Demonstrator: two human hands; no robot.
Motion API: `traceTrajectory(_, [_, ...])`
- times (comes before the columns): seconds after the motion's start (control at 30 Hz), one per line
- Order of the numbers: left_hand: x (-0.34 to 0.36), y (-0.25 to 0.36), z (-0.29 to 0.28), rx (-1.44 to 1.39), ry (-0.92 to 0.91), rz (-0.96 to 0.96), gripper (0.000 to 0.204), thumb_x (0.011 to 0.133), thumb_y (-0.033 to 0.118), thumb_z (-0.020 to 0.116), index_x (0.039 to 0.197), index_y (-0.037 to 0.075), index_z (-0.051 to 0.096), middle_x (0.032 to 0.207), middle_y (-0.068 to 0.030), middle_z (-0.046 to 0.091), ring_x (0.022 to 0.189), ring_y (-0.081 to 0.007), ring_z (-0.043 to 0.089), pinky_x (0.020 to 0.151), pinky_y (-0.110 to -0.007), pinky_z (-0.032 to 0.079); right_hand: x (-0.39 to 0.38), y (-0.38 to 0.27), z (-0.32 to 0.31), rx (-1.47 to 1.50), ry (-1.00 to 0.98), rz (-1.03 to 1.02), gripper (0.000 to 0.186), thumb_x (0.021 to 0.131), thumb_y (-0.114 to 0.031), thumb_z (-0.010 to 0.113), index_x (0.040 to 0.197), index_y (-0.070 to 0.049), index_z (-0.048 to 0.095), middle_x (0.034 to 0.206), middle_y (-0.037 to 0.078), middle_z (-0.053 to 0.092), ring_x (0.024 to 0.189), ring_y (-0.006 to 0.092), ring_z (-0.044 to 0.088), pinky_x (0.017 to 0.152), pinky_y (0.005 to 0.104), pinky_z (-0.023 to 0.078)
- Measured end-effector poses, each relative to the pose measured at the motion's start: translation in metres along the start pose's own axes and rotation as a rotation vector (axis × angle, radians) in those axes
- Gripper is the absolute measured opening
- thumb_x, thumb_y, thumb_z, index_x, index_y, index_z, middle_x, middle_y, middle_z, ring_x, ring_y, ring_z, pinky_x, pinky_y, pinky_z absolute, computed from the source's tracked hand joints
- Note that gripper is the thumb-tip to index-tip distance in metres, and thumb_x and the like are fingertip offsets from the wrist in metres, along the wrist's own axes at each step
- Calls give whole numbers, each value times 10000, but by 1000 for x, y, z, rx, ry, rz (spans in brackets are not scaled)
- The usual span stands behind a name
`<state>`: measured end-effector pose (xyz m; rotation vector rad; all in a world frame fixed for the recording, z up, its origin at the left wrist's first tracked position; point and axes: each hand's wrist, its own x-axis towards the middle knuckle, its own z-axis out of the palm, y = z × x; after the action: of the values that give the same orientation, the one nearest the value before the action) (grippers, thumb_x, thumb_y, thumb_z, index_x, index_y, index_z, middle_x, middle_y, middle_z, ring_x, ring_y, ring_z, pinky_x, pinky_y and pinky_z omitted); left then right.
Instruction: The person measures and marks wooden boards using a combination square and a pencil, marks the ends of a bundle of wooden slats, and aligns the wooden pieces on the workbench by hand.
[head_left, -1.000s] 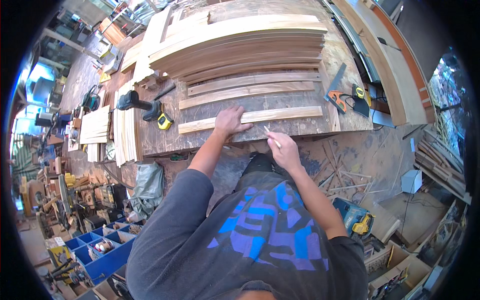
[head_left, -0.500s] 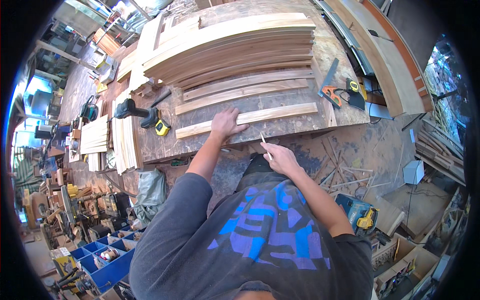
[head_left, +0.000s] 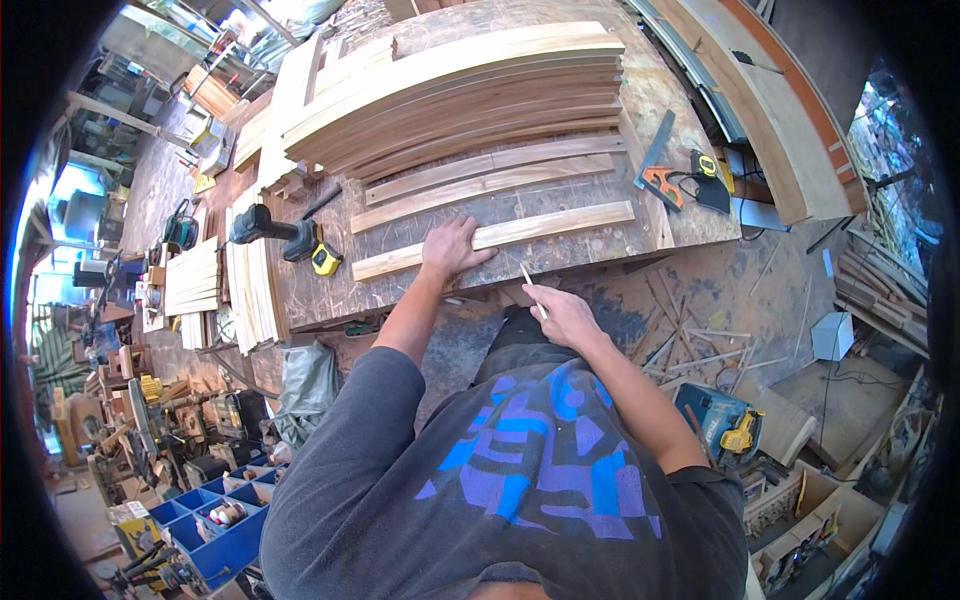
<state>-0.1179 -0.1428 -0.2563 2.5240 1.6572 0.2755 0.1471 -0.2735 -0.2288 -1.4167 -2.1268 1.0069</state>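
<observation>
My left hand (head_left: 455,247) lies over the nearest wooden strip (head_left: 560,223), fingers across its top and thumb along its near edge, gripping it. The strip lies near the front edge of the workbench (head_left: 325,298). In front of that edge, my right hand (head_left: 563,317) is closed around a thin pale pencil (head_left: 530,278), its tip pointing up toward the bench. Behind the gripped strip lie two more strips, a nearer one (head_left: 500,183) and a farther one (head_left: 500,158). A tall stack of boards (head_left: 470,75) stands behind them.
Left on the bench are a cordless drill (head_left: 285,232) and a tape measure (head_left: 325,260). At its right lie an orange-handled square (head_left: 660,180) and another tape measure (head_left: 705,165). Scrap sticks (head_left: 685,335) litter the floor near a blue tool case (head_left: 718,422). A blue compartment box (head_left: 225,545) stands lower left.
The view has shifted very slightly. Both hands keep practically the same places, the left on the strip and the right with the pencil.
</observation>
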Motion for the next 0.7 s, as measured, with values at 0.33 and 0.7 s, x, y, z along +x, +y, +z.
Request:
traceTrajectory(0.33, [0, -1, 1, -6, 14, 10, 623, 751, 665, 731, 999, 97, 673, 962, -141, 681, 913, -343, 706, 744, -461, 585, 3, 1, 1, 4, -15, 17, 424, 931, -134, 654, 1353, -101, 634, 1326, 179, 659, 1196, 364, 637, 1019, 446, 520])
traceTrajectory(0.7, [1, 0, 0, 6, -3, 3, 618, 751, 655, 736, 1021, 102, 678, 972, -133, 688, 945, -327, 703, 767, -459, 584, 4, 3, 2, -5, -9, 15, 412, 931, -148, 645, 1340, -106, 649, 1330, 152, 665, 1188, 355, 643, 995, 451, 526])
